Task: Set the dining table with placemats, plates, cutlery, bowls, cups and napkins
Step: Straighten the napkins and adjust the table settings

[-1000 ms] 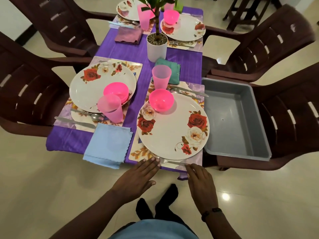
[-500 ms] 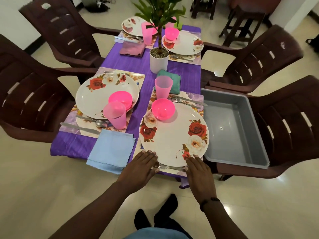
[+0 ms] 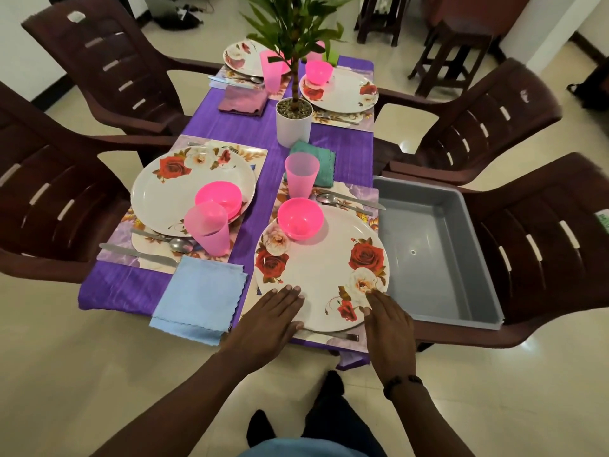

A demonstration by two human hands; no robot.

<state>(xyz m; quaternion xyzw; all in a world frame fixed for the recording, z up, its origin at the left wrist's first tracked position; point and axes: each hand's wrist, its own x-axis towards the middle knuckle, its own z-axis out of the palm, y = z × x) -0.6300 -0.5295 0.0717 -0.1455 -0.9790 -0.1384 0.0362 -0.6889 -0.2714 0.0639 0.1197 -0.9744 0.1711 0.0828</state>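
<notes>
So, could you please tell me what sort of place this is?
Most likely a home dining room: a table with a purple cloth, laid with flowered plates, with brown plastic armchairs around it and a potted plant as its centrepiece.

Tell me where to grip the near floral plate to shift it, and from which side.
Grip the near plate by its rim at the table's near edge, where the left hand and right hand already rest with flat fingers. It lies flat and wide, and the pink bowl sits on its far side, so probably take both near corners and keep it level.
</notes>
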